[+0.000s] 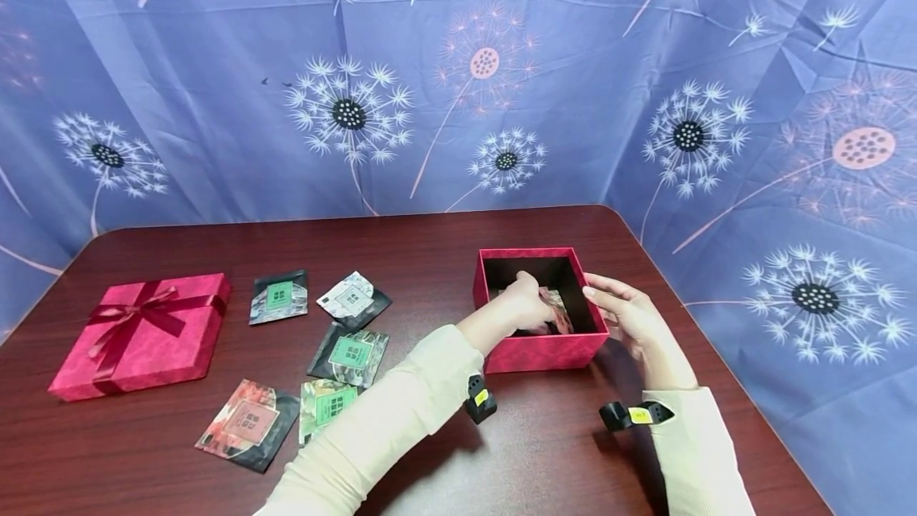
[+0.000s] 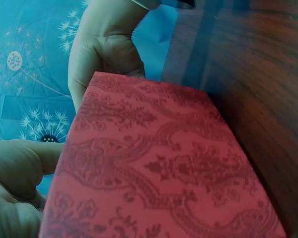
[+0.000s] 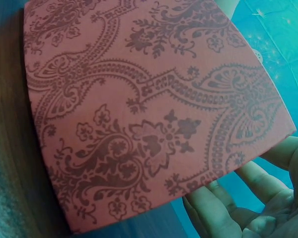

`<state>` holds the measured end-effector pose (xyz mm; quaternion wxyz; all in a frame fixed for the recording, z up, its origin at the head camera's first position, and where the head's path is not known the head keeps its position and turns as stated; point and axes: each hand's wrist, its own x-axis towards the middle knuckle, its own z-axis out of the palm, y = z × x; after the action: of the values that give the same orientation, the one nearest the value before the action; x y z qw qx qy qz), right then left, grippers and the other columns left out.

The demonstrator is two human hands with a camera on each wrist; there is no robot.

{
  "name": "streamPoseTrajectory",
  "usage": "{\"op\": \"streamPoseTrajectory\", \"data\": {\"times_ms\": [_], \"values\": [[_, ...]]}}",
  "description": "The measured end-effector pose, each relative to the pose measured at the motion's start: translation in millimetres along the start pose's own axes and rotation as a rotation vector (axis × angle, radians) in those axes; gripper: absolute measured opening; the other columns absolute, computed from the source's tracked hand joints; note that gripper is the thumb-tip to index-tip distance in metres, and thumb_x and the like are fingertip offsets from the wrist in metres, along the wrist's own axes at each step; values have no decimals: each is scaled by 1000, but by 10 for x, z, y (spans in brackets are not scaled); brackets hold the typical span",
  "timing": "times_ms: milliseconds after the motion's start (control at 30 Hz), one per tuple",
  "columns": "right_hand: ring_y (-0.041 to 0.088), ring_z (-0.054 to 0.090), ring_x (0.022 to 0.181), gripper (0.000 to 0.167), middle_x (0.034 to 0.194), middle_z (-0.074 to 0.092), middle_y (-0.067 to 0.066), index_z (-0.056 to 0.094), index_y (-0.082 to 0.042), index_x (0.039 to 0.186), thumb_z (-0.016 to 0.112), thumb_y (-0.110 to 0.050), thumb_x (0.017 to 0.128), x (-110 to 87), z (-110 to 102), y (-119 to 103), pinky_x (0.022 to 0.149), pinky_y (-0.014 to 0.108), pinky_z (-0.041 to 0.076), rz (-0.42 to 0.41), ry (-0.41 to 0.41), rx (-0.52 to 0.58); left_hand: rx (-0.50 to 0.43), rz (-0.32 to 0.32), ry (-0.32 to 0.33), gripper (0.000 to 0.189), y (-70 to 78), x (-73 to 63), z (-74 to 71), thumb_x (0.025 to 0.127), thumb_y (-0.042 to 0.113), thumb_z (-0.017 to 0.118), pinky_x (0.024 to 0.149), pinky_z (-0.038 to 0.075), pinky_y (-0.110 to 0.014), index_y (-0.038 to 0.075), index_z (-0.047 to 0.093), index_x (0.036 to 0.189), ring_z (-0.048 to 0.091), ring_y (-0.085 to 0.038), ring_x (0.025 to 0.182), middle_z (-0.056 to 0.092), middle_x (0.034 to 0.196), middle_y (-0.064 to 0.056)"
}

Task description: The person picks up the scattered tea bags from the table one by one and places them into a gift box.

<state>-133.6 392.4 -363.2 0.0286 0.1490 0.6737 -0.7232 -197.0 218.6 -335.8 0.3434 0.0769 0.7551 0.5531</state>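
Note:
My left hand [image 1: 528, 302] reaches down inside a red box [image 1: 542, 354] with a dark interior. Beside its fingers, in the box, lies a sachet with a reddish picture [image 1: 557, 310]; the fingertips are hidden, so a grip on it cannot be told. On the box's right side my right hand [image 1: 630, 315] touches the wall near the rim, its fingers extended. The left wrist view has the patterned red box front [image 2: 159, 153] with the left hand [image 2: 15, 188] at its edge. In the right wrist view the right hand [image 3: 258, 198] rests against the box side [image 3: 149, 109].
A red lid [image 1: 161, 333] with a ribbon bow lies at the far left. Between it and the box several sachets are spread, among them a green-labelled one [image 1: 279, 297], a white one [image 1: 353, 297] and a reddish one [image 1: 248, 423]. A blue curtain [image 1: 430, 102] hangs behind the table.

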Motion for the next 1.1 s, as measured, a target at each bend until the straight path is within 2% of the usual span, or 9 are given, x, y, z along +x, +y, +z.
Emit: {"op": "streamPoseTrajectory", "data": {"times_ms": [67, 100, 267, 400, 500, 600, 700, 767, 1100], "values": [[8, 68, 81, 23, 90, 71, -13, 65, -33, 112, 62, -21, 92, -5, 3, -4, 72, 27, 56, 0, 4, -24, 354, 91, 100, 72, -24, -21, -33, 79, 10, 72, 92, 50, -32, -6, 29, 135, 63, -30, 104, 60, 116, -23], [8, 68, 82, 24, 90, 71, -14, 64, -33, 114, 62, -22, 92, -6, 3, -5, 73, 28, 56, 0, 6, -35, 429, 106, 123, 69, -29, -31, -48, 77, 13, 74, 91, 49, -30, -5, 34, 130, 63, -27, 104, 63, 112, -21], [8, 68, 83, 31, 91, 70, -14, 60, -29, 123, 62, -24, 92, -8, -3, -2, 74, 28, 56, -1, 9, -68, 409, 124, 63, 59, -6, -90, -102, 79, 10, 72, 77, 55, -27, -6, 39, 125, 69, -23, 87, 63, 106, -20], [8, 69, 84, 32, 92, 70, -14, 61, -28, 123, 63, -25, 92, -8, -4, 2, 74, 29, 56, -1, 19, -70, 407, 125, -16, 35, 53, -153, -154, 83, 10, 69, 57, 53, -21, -3, 47, 107, 67, -18, 60, 59, 76, -10], [7, 69, 83, 30, 91, 70, -14, 62, -29, 121, 63, -26, 91, -5, -2, 3, 73, 28, 56, -4, 24, -73, 462, 158, -43, 23, 89, -199, -221, 86, 13, 67, 52, 47, -18, 1, 47, 89, 59, -15, 53, 46, 60, -4], [7, 68, 82, 30, 91, 70, -15, 62, -29, 121, 63, -26, 92, -9, -5, 4, 73, 28, 56, -10, 24, -79, 537, 233, -42, 18, 106, -241, -295, 89, 15, 64, 60, 47, -21, 1, 54, 93, 59, -15, 63, 54, 69, -5], [6, 68, 82, 30, 91, 70, -15, 61, -28, 122, 63, -27, 92, -5, -2, 17, 73, 29, 56, -11, 24, -89, 579, 317, -12, 30, 119, -287, -370, 90, 16, 63, 73, 50, -25, 0, 55, 114, 63, -17, 80, 64, 96, -9], [6, 68, 83, 31, 91, 70, -15, 61, -28, 122, 63, -27, 92, 0, 3, 23, 73, 29, 56, -9, 26, -93, 575, 375, 7, 32, 126, -317, -423, 91, 15, 62, 79, 51, -27, -1, 56, 117, 64, -19, 91, 64, 111, -12], [6, 68, 79, 18, 88, 70, -14, 66, -36, 104, 63, -23, 92, -2, -1, 11, 70, 29, 57, -3, 10, -32, 509, 570, 108, 21, 115, -509, -758, 91, 13, 60, 79, 50, -27, 5, 59, 110, 68, -18, 96, 71, 104, -10]]}}
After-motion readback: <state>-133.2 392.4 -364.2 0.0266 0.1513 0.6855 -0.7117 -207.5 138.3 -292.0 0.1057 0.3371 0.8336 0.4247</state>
